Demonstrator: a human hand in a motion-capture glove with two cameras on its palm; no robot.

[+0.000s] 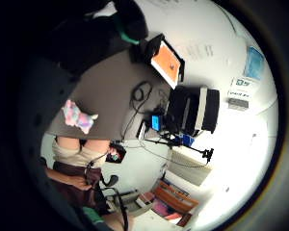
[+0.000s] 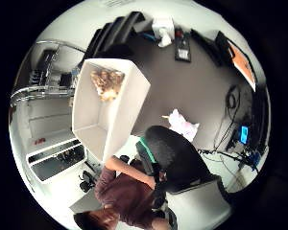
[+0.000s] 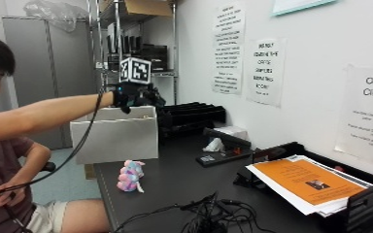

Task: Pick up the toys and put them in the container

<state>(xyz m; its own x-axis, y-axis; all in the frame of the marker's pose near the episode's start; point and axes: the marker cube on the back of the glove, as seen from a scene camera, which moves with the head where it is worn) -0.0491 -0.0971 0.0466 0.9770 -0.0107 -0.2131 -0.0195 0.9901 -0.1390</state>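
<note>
We hover our gloved right hand (image 3: 135, 96) above the white container (image 3: 115, 138), fingers loosely curled, apparently holding nothing. The pastel toy (image 3: 131, 176) sits on the bench (image 3: 174, 187), below and nearer us.

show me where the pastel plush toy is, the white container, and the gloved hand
pastel plush toy (image 3: 130, 176): outside view, on its body, standing on the table.
white container (image 3: 115, 138): outside view, on its near side wall.
gloved right hand (image 3: 135, 96): outside view, on the back of the glove above the container.
</note>
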